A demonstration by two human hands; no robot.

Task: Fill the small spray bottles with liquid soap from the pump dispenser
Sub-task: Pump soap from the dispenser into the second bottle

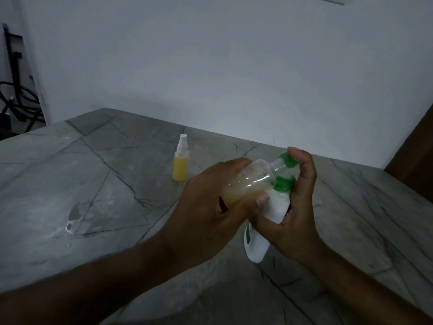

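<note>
The grey stone table (98, 184) carried a wet smear at about 8 o'clock from the hands. The white pump dispenser (257, 240) was held off the table, tilted, at 5 o'clock of centre, the right hand (295, 207) curled round its upper body with a finger over the green pump head (288, 161). The left hand (210, 202) gripped an uncapped small spray bottle (253, 178), mouth held against the pump; yellow soap filled roughly its lower third, so this fill was judged under way. A second spray bottle (180, 164), capped, stood at 11 o'clock, nearly full, judged done. Nozzle-to-mouth contact was hidden by fingers; dim light blurred the dispenser label.
</note>
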